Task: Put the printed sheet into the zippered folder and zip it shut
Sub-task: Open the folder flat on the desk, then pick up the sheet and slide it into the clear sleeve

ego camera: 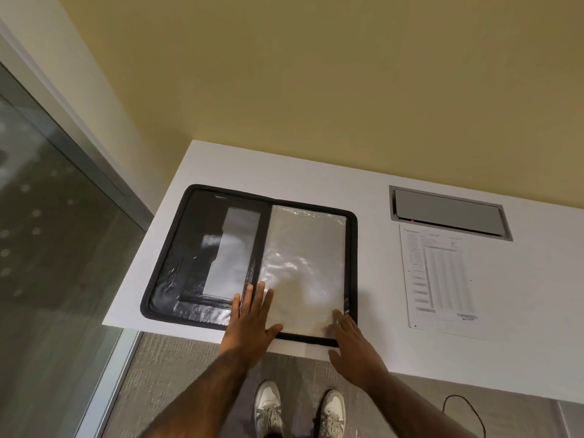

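Note:
A black zippered folder (pixel 196 248) lies spread open on the white table (pixel 379 311), with pockets on its left half and clear plastic sleeves (pixel 303 263) on its right half. My left hand (pixel 252 324) rests flat, fingers straight, across the spine and the sleeves' near left corner. My right hand (pixel 350 343) touches the near right corner of the sleeves with straight fingers. The printed sheet (pixel 439 279) lies flat on the table to the right of the folder, apart from both hands.
A grey cable hatch (pixel 448 213) is set into the table behind the sheet. A yellow wall stands behind the table and a glass partition (pixel 47 248) on the left. My shoes and a black cable (pixel 467 409) are on the carpet below.

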### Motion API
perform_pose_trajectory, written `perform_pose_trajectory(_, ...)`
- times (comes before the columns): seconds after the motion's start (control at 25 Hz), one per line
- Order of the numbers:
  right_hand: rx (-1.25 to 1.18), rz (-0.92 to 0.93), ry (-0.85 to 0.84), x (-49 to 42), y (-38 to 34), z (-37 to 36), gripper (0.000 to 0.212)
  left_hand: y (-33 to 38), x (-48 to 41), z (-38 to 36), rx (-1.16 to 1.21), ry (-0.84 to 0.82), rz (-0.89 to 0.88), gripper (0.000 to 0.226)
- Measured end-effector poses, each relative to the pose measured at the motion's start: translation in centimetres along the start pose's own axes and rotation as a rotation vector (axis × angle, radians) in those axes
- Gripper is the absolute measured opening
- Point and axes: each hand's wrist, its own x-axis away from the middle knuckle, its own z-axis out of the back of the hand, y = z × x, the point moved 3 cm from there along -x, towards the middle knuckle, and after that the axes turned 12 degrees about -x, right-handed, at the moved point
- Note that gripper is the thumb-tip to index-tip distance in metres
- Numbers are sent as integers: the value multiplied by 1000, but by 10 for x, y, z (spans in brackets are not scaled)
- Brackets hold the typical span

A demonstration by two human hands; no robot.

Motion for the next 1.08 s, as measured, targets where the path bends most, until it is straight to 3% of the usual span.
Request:
perform_pose_trajectory(0.2,-21,4,-38,6,-2,12,48,2,0,8,9,9,15,83)
perform_pose_trajectory(0.36,-137,-52,96,16,22,43,43,23,-3,13,-65,-39,46,77)
perform_pose_trajectory(0.56,-121,-123,210,16,101,114,39,118,-47,41,-145,-35,-209,65)
perform_pose_trajectory(0.76,-117,-225,278,-8,197,215,42,234,-110,84,-17,-10,-301,74)
perform_pose_trajectory(0.92,-91,-307,250,-42,262,277,54,311,-157,105,-15,-59,-331,88)
perform_pose_trajectory(1.08,-70,-323,139,-76,297,308,77,340,-177,99,-91,-134,-327,97)
